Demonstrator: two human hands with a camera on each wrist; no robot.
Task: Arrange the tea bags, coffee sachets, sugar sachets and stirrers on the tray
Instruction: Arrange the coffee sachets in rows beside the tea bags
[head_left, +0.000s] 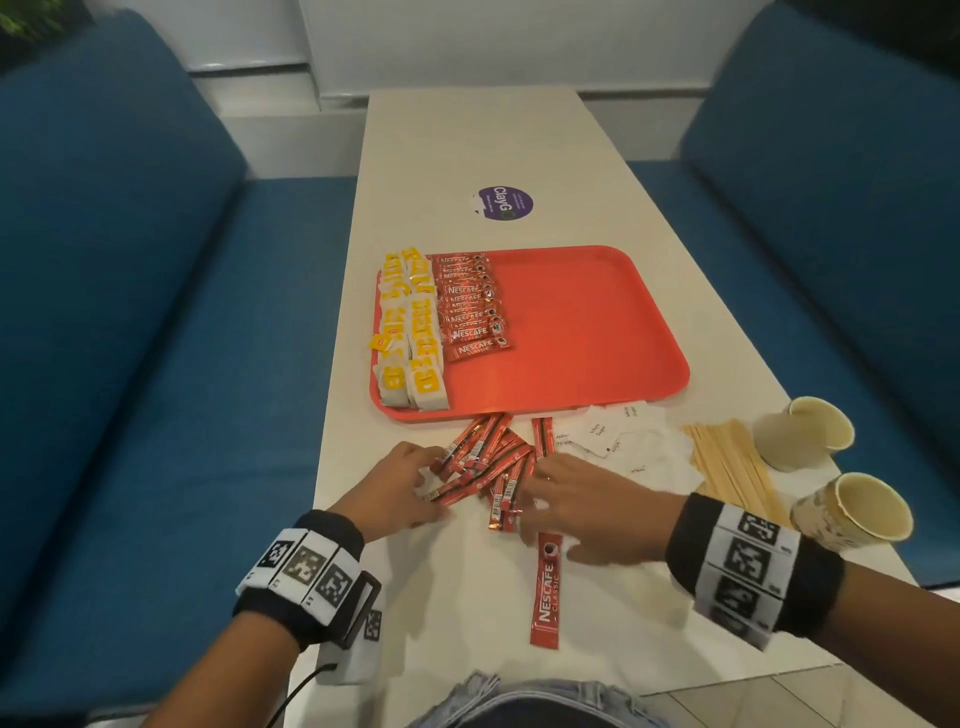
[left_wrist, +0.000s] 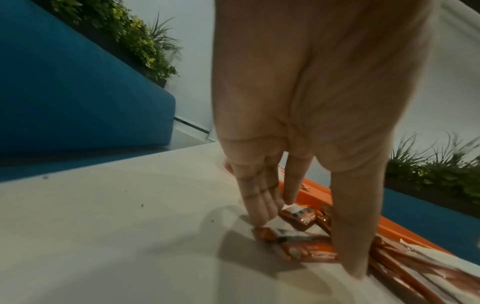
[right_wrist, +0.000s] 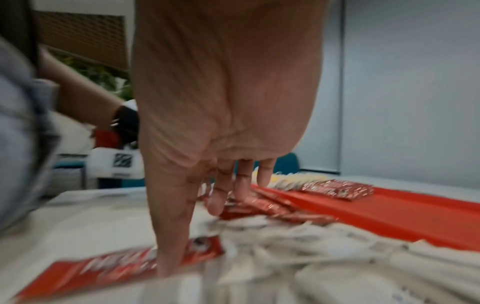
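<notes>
Tray (head_left: 587, 332): red, centre of the head view on the white table (head_left: 467, 130); right part bare.
Tea bags (head_left: 410, 332): two yellow-and-white columns along the tray's left edge.
Coffee sachets on tray (head_left: 470, 306): one overlapping column just right of the tea bags.
Loose coffee sachets (head_left: 488, 462): jumbled pile on the table just below the tray's near rim; single sachet (head_left: 545, 590) lies apart, lower centre.
Sugar sachets (head_left: 618, 441): white heap right of the pile, off the tray.
Stirrers (head_left: 727, 465): wooden bundle further right, beside two paper cups (head_left: 802, 431).
Left hand (head_left: 400, 480): fingers straight, tips on the pile's left side; left wrist view alone shows fingertips (left_wrist: 262, 214) touching a sachet end, thumb down on the table.
Right hand (head_left: 592, 506): fingers extended over the pile's right side, nothing grasped; right wrist view, blurred, alone shows the thumb (right_wrist: 170, 246) across the single sachet.
</notes>
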